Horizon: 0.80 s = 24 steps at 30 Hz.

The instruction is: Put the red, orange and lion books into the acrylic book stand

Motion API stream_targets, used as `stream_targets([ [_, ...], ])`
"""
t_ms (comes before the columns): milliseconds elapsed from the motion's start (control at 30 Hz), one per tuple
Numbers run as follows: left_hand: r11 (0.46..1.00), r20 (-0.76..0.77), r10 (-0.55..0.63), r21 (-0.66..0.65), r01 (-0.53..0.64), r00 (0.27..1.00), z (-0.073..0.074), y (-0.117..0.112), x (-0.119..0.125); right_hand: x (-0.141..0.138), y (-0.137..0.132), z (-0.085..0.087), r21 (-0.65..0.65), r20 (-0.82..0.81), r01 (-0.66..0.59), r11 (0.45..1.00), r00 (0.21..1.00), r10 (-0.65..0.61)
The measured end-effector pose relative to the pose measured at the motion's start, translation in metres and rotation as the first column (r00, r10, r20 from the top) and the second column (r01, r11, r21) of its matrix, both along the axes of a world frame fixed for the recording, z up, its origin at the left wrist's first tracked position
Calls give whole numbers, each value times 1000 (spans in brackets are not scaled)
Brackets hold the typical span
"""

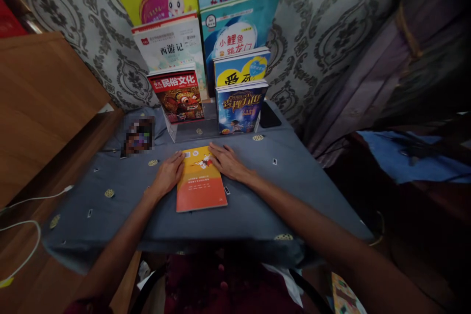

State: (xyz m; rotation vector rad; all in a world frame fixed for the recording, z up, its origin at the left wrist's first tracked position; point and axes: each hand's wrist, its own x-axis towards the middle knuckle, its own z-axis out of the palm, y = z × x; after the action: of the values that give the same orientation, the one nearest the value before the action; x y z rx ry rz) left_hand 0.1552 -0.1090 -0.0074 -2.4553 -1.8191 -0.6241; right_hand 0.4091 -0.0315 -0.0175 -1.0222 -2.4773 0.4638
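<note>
A thin yellow-and-orange book (202, 189) lies flat on the cloth, with a barcode and small cartoon figures toward its far end. My left hand (170, 172) grips its far left edge, fingers close together and slightly bent. On the opposite side my right hand (228, 163) holds the far right corner, its fingers over the edge. Just beyond the book stands a clear display rack (196, 130) of books in two columns. At the front of it are a red-and-dark book (180, 98) and a blue book (241, 108).
Grey-blue cloth with pineapple prints (294, 186) covers the table. A dark phone-like slab (270, 114) lies right of the rack, and a blurred-out item (139, 136) lies left. A wooden cabinet (47, 108) borders the left side, near a white cable (37, 235). Patterned wallpaper (316, 34) rises behind.
</note>
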Motion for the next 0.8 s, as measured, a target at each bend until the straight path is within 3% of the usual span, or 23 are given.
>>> stream_targets([
  [333, 998, -66, -58, -36, 56, 996, 11, -23, 9, -2, 1, -5, 23, -17, 9, 1000, 1000, -8],
  [633, 952, 4, -299, -71, 299, 954, 14, 6, 47, 3, 24, -16, -18, -134, -96, 995, 987, 93],
  [800, 939, -26, -328, -119, 323, 944, 17, 23, 69, 8, 34, -17, -50, -207, -105, 993, 974, 93],
])
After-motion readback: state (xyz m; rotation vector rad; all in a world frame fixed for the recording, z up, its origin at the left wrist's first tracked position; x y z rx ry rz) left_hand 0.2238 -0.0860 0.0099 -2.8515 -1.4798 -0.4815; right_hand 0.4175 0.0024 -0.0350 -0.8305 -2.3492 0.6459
